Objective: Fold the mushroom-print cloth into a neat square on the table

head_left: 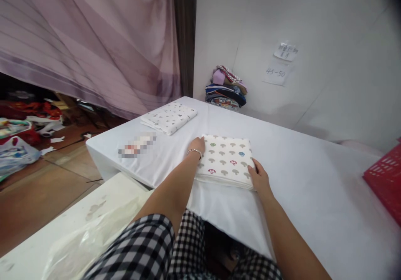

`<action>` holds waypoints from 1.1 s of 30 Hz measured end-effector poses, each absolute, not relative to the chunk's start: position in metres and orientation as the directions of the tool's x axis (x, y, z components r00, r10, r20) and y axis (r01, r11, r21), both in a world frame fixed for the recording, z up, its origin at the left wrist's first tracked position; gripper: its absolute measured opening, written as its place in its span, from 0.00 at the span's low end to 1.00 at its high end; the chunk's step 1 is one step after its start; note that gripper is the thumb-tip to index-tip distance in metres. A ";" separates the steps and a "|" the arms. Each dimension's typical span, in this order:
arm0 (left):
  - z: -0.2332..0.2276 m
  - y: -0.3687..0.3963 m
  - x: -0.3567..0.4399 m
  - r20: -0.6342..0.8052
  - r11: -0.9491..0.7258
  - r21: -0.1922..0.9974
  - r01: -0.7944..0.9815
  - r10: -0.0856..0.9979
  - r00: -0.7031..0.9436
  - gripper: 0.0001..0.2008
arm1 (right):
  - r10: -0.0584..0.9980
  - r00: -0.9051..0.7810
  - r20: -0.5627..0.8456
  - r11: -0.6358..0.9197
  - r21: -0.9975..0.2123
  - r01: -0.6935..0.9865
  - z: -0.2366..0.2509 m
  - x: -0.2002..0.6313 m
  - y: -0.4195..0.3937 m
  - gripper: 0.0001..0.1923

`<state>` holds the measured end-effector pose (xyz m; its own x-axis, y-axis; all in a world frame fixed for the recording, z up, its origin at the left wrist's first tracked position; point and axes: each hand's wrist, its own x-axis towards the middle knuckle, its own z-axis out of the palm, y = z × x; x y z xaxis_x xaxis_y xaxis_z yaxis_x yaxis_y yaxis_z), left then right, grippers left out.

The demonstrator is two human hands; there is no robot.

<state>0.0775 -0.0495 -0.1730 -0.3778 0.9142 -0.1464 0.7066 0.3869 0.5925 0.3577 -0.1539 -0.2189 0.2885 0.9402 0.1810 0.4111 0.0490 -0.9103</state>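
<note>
A folded white cloth (226, 157) printed with grey, green, blue and red mushrooms lies squared on the white-covered table in front of me. My left hand (197, 145), a bracelet at its wrist, holds the cloth's left edge near the far corner; its fingertips are partly hidden. At the right edge, my right hand (260, 177) grips the cloth with the thumb near the top face and the fingers along the side. A second folded white cloth (171, 117) with small dark prints rests farther back to the left, apart from both hands.
A pixelated flat item (137, 145) lies on the table (313, 188) at the left. Folded fabrics (226, 90) are stacked by the wall. A red plastic basket (387, 180) stands at right. Clear plastic (90, 238) covers part of a lower white surface. A pinkish curtain (125, 42) hangs at left.
</note>
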 end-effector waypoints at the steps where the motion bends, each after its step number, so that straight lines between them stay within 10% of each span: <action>1: -0.173 -0.051 0.078 -0.143 0.374 0.593 0.713 0.920 -0.364 0.24 | 0.940 0.288 0.183 0.054 -0.913 0.405 -0.218 0.358 -0.154 0.27; 33: -0.150 -0.114 0.073 -0.181 0.349 0.560 0.752 0.937 -0.300 0.24 | 0.920 0.280 0.275 0.147 -0.903 0.405 -0.229 0.361 -0.160 0.27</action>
